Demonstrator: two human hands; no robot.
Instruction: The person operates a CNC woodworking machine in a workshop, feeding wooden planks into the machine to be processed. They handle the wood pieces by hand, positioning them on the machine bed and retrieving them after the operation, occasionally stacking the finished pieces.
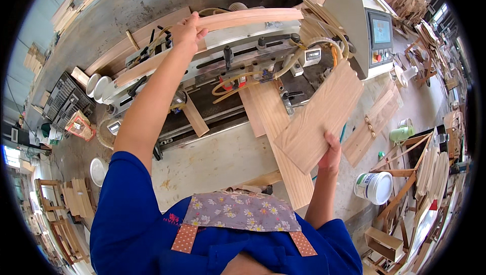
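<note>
My left hand (pixel 187 33) reaches forward over the machine, closed around the left end of a long, slightly curved wooden strip (pixel 248 18). That strip extends rightward above the metal top of the machine. My right hand (pixel 331 152) grips a wide, flat wooden board (pixel 321 118) by its near right edge, thumb on the upper face. The board is held tilted, its far end close to the machine's right side. Beneath and left of it, a long plank (pixel 283 148) runs from the machine toward my body.
The machine's rail (pixel 228 58) carries clamps and hoses. A control cabinet with a screen (pixel 380 28) stands far right. Another board (pixel 372 123) with small wooden knobs lies right of my board. A white bucket (pixel 373 188) and wooden frames stand at right; a smaller wooden piece (pixel 195 115) lies beneath the rail.
</note>
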